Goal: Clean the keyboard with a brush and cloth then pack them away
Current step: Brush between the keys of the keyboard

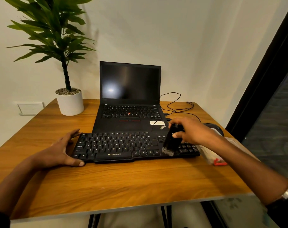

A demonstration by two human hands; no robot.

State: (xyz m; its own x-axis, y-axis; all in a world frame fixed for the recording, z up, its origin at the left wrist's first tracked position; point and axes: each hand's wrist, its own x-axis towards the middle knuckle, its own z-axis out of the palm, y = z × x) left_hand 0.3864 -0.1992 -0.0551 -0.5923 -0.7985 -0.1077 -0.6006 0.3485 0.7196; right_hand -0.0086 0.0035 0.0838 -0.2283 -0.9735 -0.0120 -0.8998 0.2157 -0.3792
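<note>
Head view: looking fwd and down at my desk, both my arms in shot.
Table (123, 181): wooden top, against a pale wall.
Keyboard (123, 146): black, "Zebronics" printed on its front edge, lying flat across the table's middle, just in front of the laptop.
My left hand (61, 153): fingers spread, bracing the keyboard's left end; thumb tip on the near-left corner, fingertips by the far-left corner. Holds nothing.
My right hand (191, 132): over the keyboard's right end, fingers and thumb closed round the brush handle.
Brush (170, 142): black body, tilted, pale bristles pointing down and touching the keys near the right Ctrl key, left of the numpad.
Laptop (129, 102): black ThinkPad, lid open, screen dark.
Plant (64, 51): green leaves, in a white pot at the table's back-left corner.
Cable (176, 104): thin, black, looping behind the laptop's right side.
Pouch (210, 155): clear w/ a red bit, right of the keyboard, partly hidden by my forearm; contents unclear.
Cloth: can't make it out.
</note>
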